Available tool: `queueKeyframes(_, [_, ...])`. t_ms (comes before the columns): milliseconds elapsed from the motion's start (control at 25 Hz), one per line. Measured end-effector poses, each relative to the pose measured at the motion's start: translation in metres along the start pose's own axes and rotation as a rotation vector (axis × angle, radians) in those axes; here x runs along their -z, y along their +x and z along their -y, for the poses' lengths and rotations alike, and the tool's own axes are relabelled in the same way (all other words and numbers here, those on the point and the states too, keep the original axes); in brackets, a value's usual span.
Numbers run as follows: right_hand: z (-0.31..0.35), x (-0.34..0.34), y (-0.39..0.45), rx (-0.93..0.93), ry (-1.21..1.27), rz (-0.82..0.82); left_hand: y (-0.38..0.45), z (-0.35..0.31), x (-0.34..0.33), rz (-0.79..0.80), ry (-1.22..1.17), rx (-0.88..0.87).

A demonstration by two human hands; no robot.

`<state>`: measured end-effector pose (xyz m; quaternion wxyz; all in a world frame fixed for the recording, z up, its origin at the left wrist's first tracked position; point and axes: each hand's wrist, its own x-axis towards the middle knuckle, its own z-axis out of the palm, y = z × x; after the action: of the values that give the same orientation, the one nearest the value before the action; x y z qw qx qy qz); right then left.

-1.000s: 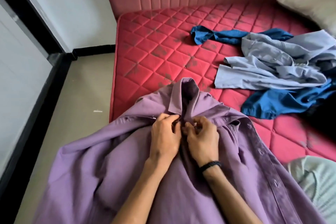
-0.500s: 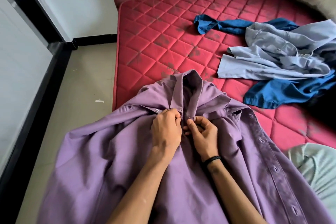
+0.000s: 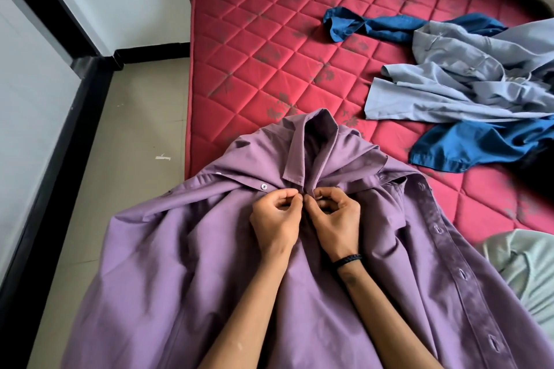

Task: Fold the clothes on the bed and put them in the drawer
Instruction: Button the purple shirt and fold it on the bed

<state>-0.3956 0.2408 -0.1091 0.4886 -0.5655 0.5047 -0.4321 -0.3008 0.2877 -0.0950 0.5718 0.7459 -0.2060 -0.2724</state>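
A purple shirt (image 3: 186,263) lies spread over the near corner of a bed (image 3: 254,48) with a red quilted mattress, its collar raised toward the headboard. The left hand (image 3: 274,217) and right hand (image 3: 335,220) meet just below that collar, each grip pinching the shirt's front edge between thumb and fingertips. Beyond the shirt to the right lie a crumpled light blue shirt (image 3: 467,78) and a dark blue garment (image 3: 467,147). Left of the bed is tiled floor (image 3: 129,129).
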Motion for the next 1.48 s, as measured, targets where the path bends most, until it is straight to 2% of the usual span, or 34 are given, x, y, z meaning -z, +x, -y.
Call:
queueKeyframes(160, [-0.004,0.0,0.008,-0.043,0.007,0.079,0.011,0.006,0.0,0.066,-0.172,0.096])
queueKeyframes(240, [-0.003,-0.002,0.007,-0.036,0.015,0.046,0.011,0.006,-0.001,0.048,-0.199,0.092])
queueKeyframes(360, [-0.004,-0.005,-0.004,0.121,-0.103,-0.078,0.004,0.011,-0.003,-0.122,0.028,-0.068])
queueKeyframes(440, [-0.005,-0.006,-0.007,0.21,-0.191,-0.068,0.006,0.015,-0.007,-0.161,0.162,-0.156])
queueKeyframes(520, [-0.006,-0.006,-0.004,0.184,-0.215,-0.039,0.012,0.019,-0.009,-0.081,0.107,-0.113])
queueKeyframes(640, [-0.006,-0.006,-0.001,0.149,-0.216,-0.04,0.016,0.016,-0.002,0.044,-0.09,0.04])
queueKeyframes(760, [-0.007,-0.002,0.002,0.105,-0.176,0.013,0.013,0.009,0.003,0.109,-0.159,0.076])
queueKeyframes(880, [-0.004,0.007,0.006,0.06,-0.083,0.129,0.007,0.006,0.009,0.157,-0.213,0.103])
queueKeyframes(1120, [-0.004,0.021,0.007,-0.031,0.094,0.267,0.001,-0.01,0.012,0.198,-0.324,0.321])
queueKeyframes(1240, [-0.002,0.022,0.005,0.005,0.099,0.306,-0.001,-0.012,0.014,0.194,-0.329,0.341])
queueKeyframes(1480, [0.003,0.026,0.004,-0.052,0.201,0.3,0.004,-0.008,0.018,0.284,-0.29,0.34])
